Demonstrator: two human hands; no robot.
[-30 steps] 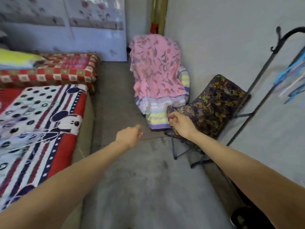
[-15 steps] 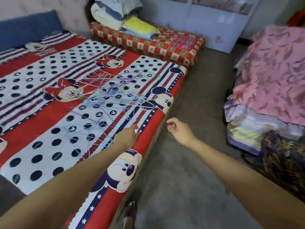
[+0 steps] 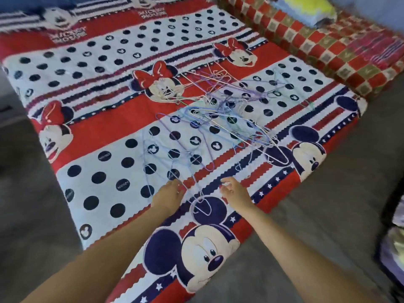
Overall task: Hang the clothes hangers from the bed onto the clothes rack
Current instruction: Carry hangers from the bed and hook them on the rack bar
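Mostly blurred: left hand [image 3: 167, 196] touching nearest hanger [image 3: 200, 202] on bed [image 3: 105, 154], grip unclear; right hand [image 3: 235, 193] loosely curled, empty

A bedroom in a home: a low bed [image 3: 135, 119] fills the left and centre of the frame, under a red, white and navy cartoon-mouse cover. A checked mattress [image 3: 323, 51] with folded bedding [image 3: 306, 7] lies upper right (blurred). Grey floor [image 3: 328, 204] runs along the right.
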